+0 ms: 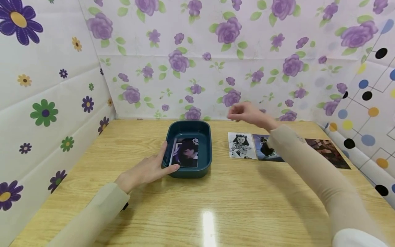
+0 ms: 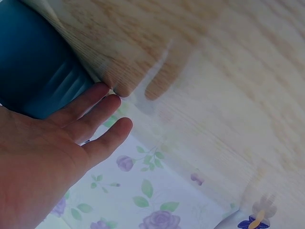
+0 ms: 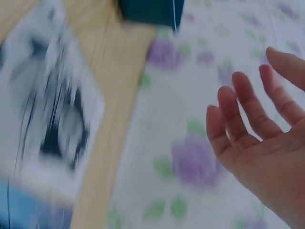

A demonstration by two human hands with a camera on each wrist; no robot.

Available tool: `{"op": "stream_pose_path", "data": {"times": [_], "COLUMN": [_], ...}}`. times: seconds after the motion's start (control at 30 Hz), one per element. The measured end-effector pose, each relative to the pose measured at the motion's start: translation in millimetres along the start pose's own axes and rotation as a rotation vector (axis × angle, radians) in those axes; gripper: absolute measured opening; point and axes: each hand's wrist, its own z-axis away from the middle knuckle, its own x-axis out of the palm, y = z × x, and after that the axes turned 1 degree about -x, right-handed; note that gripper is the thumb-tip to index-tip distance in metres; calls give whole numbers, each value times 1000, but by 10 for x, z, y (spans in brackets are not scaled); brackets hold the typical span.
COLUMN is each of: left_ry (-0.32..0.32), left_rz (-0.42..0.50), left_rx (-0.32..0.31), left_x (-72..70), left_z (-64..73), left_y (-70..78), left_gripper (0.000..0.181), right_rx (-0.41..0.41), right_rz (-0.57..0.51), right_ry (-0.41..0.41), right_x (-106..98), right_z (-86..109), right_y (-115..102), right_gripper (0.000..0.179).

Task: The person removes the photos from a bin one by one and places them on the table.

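My left hand (image 1: 147,168) rests against the left side of a dark teal tray (image 1: 192,174), its thumb lying over the near left rim. In the left wrist view the fingers (image 2: 97,112) are stretched out beside the tray wall. Inside the tray lies a photo card (image 1: 186,154) of a dark-haired figure in purple tones. My right hand (image 1: 248,115) hovers above the table's far side with loosely bent fingers, holding nothing. Below it lie a black-and-white picture card (image 1: 242,146) and a blue picture card (image 1: 264,147), the latter partly hidden by the right forearm.
A dark brown picture card (image 1: 330,153) lies at the right end of the row. The wooden table (image 1: 247,206) ends at a flower-print sheet (image 1: 203,79) behind, with patterned sheets on the left and right sides.
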Motion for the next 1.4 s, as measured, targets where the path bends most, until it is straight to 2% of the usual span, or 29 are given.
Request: {"op": "stream_pose_path", "data": {"times": [0.13, 0.23, 0.4, 0.57, 0.83, 1.17, 1.4], "left_ry": [-1, -7, -21, -19, -29, -12, -3], "left_rz": [-5, 1, 3, -8, 3, 12, 17], "left_rx": [-5, -8, -5, -1, 1, -3, -11], "left_x": [-12, -21, -35, -43, -26, -6, -15], "left_z": [3, 2, 3, 0, -3, -13, 3], "left_y": [-1, -2, 0, -5, -12, -19, -22], "left_gripper": [109, 109, 109, 108, 107, 108, 108], "right_rx": [-60, -88, -151, -154, -96, 17, -44], "right_rz": [-91, -98, 32, 151, 362, 480, 536], "right_ry": [-126, -185, -242, -303, -353, -416, -387], "right_x": [360, 622, 990, 1225, 1452, 1560, 1606], "right_z": [-304, -503, -786, -954, -1097, -1122, -1122], "right_y": [-142, -210, -264, -345, -287, -299, -305], "right_gripper": [19, 18, 13, 11, 19, 39, 38]}}
